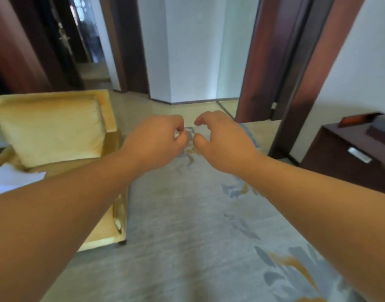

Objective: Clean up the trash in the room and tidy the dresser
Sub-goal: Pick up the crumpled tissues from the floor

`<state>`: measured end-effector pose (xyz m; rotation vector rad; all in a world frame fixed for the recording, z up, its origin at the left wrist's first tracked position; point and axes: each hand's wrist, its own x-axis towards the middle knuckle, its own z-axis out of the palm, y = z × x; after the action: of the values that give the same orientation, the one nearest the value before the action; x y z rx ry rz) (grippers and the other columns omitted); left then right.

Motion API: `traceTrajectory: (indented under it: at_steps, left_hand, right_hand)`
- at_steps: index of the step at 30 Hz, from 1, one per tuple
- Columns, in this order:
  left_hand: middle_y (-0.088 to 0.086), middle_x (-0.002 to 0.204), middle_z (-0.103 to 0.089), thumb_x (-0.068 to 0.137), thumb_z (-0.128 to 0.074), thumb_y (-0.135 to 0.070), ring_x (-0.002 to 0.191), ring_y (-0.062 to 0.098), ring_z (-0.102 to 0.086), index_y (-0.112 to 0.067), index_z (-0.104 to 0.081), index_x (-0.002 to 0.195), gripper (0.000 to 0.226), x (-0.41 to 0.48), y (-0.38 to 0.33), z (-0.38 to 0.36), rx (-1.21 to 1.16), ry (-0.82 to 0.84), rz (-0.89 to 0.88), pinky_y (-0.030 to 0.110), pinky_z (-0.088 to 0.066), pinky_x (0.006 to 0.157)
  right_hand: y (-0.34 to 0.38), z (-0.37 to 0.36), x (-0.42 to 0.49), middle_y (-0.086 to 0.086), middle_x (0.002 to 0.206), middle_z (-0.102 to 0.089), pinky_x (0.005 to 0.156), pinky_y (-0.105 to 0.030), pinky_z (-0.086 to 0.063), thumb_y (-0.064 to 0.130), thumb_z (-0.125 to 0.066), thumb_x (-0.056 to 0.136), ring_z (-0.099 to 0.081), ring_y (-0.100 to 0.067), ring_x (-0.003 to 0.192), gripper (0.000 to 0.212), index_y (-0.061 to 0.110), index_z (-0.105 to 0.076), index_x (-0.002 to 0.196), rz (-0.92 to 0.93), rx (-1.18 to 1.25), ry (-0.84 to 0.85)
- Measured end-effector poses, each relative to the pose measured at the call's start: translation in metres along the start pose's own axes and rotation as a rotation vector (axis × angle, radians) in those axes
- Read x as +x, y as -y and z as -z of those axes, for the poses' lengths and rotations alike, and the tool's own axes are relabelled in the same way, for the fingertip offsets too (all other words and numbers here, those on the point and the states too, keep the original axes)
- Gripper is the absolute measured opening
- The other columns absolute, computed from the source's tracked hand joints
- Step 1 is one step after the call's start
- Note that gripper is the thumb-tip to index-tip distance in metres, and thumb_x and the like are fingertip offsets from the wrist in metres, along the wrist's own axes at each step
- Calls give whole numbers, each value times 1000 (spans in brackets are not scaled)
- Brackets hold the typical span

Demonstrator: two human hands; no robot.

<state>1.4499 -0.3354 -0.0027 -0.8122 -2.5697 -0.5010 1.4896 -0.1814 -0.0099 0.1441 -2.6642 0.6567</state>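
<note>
I see both hands held out over the grey rug (pixel 187 214), almost touching. The left hand (pixel 156 140) pinches a small whitish scrap (pixel 176 133) (too blurred to name). The right hand (pixel 224 140) is loosely curled, holding nothing. The dark dresser (pixel 340 162) stands at far right.

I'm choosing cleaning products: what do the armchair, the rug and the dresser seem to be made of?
Armchair: yellowish fabric, likely velvety, going by its soft sheen and creases.
Rug: grey textile, matte streaky pile.
Dresser: dark wood or veneer, smooth; handle shiny, probably metal.
</note>
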Motion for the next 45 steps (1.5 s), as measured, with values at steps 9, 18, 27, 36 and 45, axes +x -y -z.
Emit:
traceTrajectory:
  at_steps: [9,18,27,36,45]
  left_hand:
    - [-3,71,-58,90,-46,-36,72,23,-54,-22,-56,80,20,107,-146,-49,-48,-18,-189,32,-41,59]
    - [1,67,-52,89,-49,-31,67,23,-50,-19,-52,74,20,167,-274,-121,-166,61,-421,31,-35,54]
    - [-2,60,-46,88,-51,-33,66,28,-49,-19,-48,70,23,222,-341,-195,-320,168,-668,32,-29,51]
    - [-7,63,-50,92,-47,-37,66,23,-51,-22,-52,77,22,213,-458,-204,-598,302,-1088,30,-27,49]
    - [-5,63,-53,91,-45,-36,64,20,-53,-23,-50,71,24,95,-594,-166,-830,350,-1480,31,-29,50]
  right_hand:
    - [-131,120,-16,2,124,-54,91,-36,-47,35,-50,90,-56,-16,107,35,23,-54,123,-147,-123,-128]
    - [-246,188,-59,-2,121,-57,85,-36,-49,34,-51,91,-58,-20,103,35,20,-56,122,-370,-208,-205]
    - [-303,203,-87,1,119,-56,82,-34,-50,34,-51,91,-57,-18,103,33,23,-55,121,-691,-305,-290]
    - [-287,252,-166,7,124,-54,76,-24,-42,34,-48,92,-56,-13,98,36,27,-52,127,-1082,-524,-410]
    - [-219,311,-321,7,124,-54,85,-26,-46,35,-48,92,-56,-15,106,35,26,-53,126,-1404,-739,-598]
